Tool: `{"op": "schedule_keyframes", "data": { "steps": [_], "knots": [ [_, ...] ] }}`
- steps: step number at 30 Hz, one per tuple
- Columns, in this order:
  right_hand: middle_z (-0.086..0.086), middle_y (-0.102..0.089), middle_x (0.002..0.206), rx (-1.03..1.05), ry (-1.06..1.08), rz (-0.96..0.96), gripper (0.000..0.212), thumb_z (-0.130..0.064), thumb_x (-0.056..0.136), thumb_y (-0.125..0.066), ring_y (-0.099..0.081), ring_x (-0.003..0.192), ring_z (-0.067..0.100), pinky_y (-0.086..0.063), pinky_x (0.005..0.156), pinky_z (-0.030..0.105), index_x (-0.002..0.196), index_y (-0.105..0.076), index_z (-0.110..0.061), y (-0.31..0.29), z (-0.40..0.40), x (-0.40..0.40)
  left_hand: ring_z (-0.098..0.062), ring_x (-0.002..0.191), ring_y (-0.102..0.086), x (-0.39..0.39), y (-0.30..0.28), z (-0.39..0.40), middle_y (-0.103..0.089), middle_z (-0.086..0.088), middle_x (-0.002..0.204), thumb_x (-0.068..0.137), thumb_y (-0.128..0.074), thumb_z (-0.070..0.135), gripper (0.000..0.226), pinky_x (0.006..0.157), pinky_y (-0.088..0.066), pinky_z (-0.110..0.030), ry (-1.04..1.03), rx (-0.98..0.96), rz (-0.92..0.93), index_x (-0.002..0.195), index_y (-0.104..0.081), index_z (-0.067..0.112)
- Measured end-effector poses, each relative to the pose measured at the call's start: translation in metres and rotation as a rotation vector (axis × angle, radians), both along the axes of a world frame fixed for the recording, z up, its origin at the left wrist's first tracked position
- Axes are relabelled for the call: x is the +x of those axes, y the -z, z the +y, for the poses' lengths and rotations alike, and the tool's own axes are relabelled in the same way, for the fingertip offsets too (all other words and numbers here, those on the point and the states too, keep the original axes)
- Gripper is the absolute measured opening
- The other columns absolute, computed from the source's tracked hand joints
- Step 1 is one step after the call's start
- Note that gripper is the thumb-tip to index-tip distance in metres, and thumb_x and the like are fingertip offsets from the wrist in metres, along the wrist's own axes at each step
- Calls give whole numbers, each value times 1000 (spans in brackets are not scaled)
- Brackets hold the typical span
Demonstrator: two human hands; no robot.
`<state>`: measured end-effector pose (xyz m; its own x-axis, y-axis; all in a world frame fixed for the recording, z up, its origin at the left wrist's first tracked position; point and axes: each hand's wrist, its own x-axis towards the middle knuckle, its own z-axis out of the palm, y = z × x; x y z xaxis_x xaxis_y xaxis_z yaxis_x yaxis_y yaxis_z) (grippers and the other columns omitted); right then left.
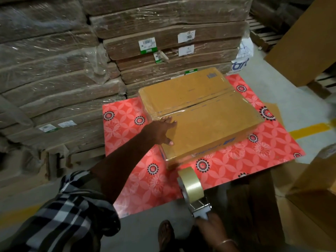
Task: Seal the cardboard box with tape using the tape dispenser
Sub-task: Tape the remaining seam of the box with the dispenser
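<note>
Resting on: cardboard box [200, 113] sits on a red floral mat [263, 148] on the floor, flaps closed.
Box surface: plain brown top; centre seam runs across it under a glossy clear strip of tape [196, 104]; blue print on the near side wall, too blurred to read.
Left hand [164, 130]: laid flat on the box top at its left edge, fingers straight and spread, thumb out toward the near side; pressing, gripping nothing.
Tape dispenser [195, 195]: off the box, just beside its near corner, above the mat's near edge; roll of clear tape [189, 183] points toward the box.
Right hand [211, 227]: fingers curled round the dispenser handle, low in view; a thin bangle [226, 241] on the wrist.
Mat margin: red mat shows on all sides of the box, widest to the right and near side.
Behind the box: shrink-wrapped stacks of flat cardboard [163, 42], close to the box's far edge.
Right of the box: bare grey floor [309, 110] with a yellow line [309, 129]; brown cartons [309, 33] stand at the frame edge.
</note>
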<state>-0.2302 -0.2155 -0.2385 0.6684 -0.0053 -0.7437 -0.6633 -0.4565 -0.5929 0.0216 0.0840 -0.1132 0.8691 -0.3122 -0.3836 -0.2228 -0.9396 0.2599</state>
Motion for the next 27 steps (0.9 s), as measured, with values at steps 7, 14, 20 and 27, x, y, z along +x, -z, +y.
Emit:
{"op": "schedule_keyframes", "data": {
  "steps": [7,14,20,27],
  "knots": [
    [-3,-42,40,224,149,-17,23,-19,61,-63,-37,31,9,-26,37,16,40,-55,-16,-64,28,17,-29,159,-12,-25,-7,-12,-11,-7,173,87,-74,45,92,125,-21,-53,-32,86,-163,162,-26,25],
    [3,-33,48,473,329,75,23,-2,78,-68,-29,34,11,-17,38,13,78,-49,-14,-83,4,17,-25,157,-23,-68,8,-5,-26,-2,170,96,-63,41,63,123,-28,-49,-165,-75,-322,154,-44,27],
    [9,-36,52,693,424,134,61,-12,41,-88,-29,29,13,-21,36,16,89,-50,-5,-110,-13,38,-25,155,-31,-98,21,-6,-31,-6,167,92,-69,35,64,120,-37,-49,-287,-306,-384,151,-49,22],
    [2,-36,52,888,379,175,36,-22,49,-89,-32,30,13,-24,34,20,66,-59,-13,-113,-31,54,-10,155,-21,-133,36,-26,-20,6,170,91,-72,29,71,121,-28,-27,-395,-514,-347,155,-44,28]
  ]
}}
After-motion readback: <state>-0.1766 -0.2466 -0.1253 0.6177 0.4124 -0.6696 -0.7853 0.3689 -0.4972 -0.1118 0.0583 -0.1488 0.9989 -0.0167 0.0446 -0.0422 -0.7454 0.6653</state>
